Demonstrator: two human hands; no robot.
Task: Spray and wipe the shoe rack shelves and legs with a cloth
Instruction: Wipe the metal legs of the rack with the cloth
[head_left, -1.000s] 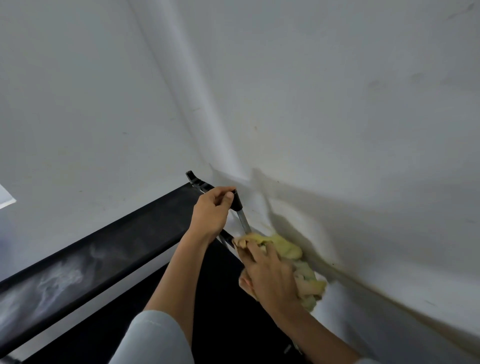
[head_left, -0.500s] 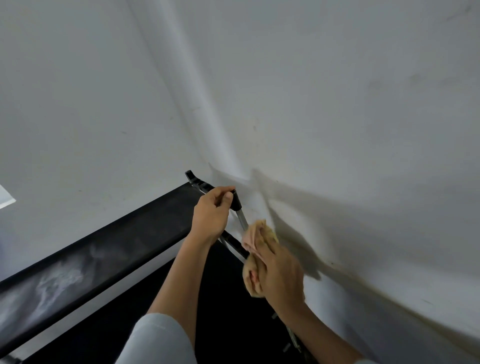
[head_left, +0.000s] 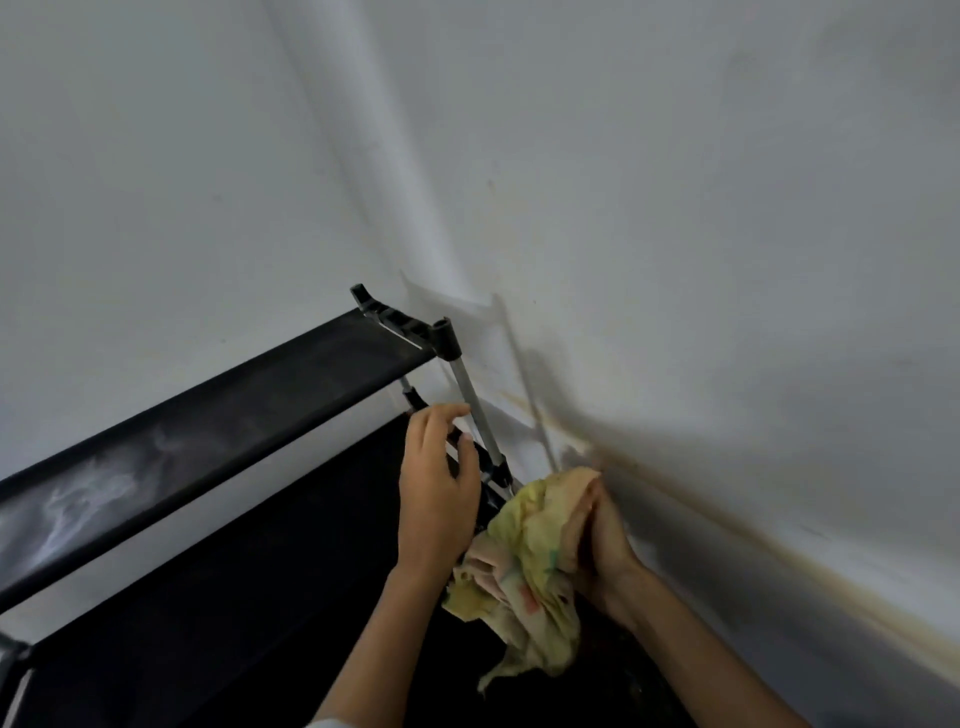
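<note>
A: Head view: our left hand (head_left: 436, 499) curls its fingers round the shoe rack's (head_left: 260, 395) lower side bar; our right hand (head_left: 597, 540) grips the yellow cloth (head_left: 524, 587).

B: We see the cloth bunched just below the metal leg (head_left: 475, 405), near the wall (head_left: 675, 234) corner.

Wall (head_left: 675, 208): pale grey, rising behind and to the right of the grip.
Corner (head_left: 374, 156): rounded, well above the grip.
Stain (head_left: 779, 561): brownish streak, low, right of the grip.
</note>
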